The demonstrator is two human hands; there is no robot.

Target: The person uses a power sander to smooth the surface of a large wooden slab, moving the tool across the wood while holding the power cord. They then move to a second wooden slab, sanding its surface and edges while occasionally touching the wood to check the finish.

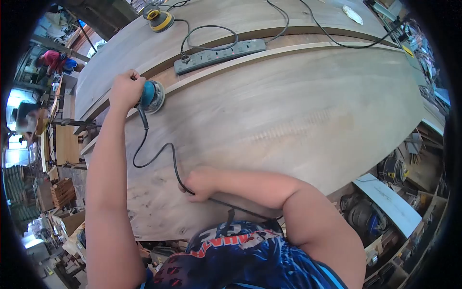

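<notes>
My left hand (126, 89) grips a teal orbital sander (153, 96), pressed flat on a large plywood sheet (298, 115) near its far left edge. The sander's black cord (159, 155) loops back across the sheet toward me. My right hand (201, 183) is closed around that cord close to the sheet's near edge, with the arm bent across my body.
A grey power strip (219, 54) with plugged-in cables lies beyond the sheet on a second board. A yellow sander (159, 20) rests at the far left, a sanding disc (352, 14) at the far right. Shelves of tools (399, 192) stand at right. A person in red (53, 60) works far left.
</notes>
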